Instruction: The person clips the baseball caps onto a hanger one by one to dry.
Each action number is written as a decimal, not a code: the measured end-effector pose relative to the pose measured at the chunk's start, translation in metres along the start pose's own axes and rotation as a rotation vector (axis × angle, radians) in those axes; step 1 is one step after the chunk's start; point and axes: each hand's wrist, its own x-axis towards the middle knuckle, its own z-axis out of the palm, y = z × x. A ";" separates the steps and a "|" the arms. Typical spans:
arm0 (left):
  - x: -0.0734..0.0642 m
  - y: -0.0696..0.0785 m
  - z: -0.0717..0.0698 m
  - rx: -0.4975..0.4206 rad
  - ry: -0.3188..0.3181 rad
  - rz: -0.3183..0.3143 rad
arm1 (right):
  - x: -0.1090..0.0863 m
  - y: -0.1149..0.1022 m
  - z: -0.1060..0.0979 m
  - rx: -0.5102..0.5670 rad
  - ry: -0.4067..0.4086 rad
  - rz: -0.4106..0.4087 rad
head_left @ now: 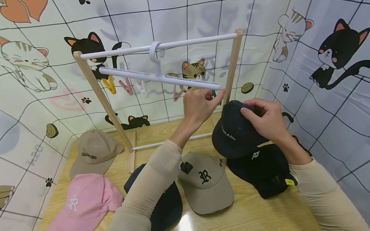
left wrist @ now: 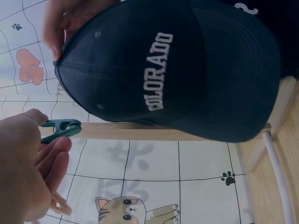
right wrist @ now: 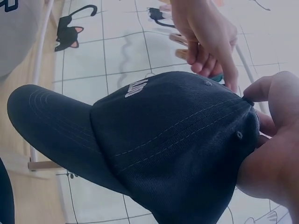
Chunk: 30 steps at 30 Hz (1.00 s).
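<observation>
My right hand (head_left: 265,120) pinches the top of a dark navy cap (head_left: 236,128) with white COLORADO lettering and holds it up by the crown, brim hanging down. In the left wrist view the lettering on that cap (left wrist: 159,70) faces the camera. Between thumb and fingers, my left hand (head_left: 198,106) pinches a green clip (left wrist: 63,128) at the right end of a white hanger (head_left: 161,78). The clip's jaws point toward the cap's top, apart from it. Several other clips, including a yellow one (head_left: 109,85) and a pink one (head_left: 126,86), hang along the hanger.
The hanger hooks over the white bar (head_left: 197,42) of a wooden rack (head_left: 104,102). On the table (head_left: 262,216) lie a beige cap (head_left: 96,151), a pink cap (head_left: 83,204), a khaki cap (head_left: 205,184), a dark cap (head_left: 168,207) and a black cap (head_left: 260,171). Patterned cloth surrounds the table.
</observation>
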 end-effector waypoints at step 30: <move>0.003 0.007 -0.003 0.012 0.038 0.016 | 0.005 0.005 0.044 -0.149 -0.069 -0.080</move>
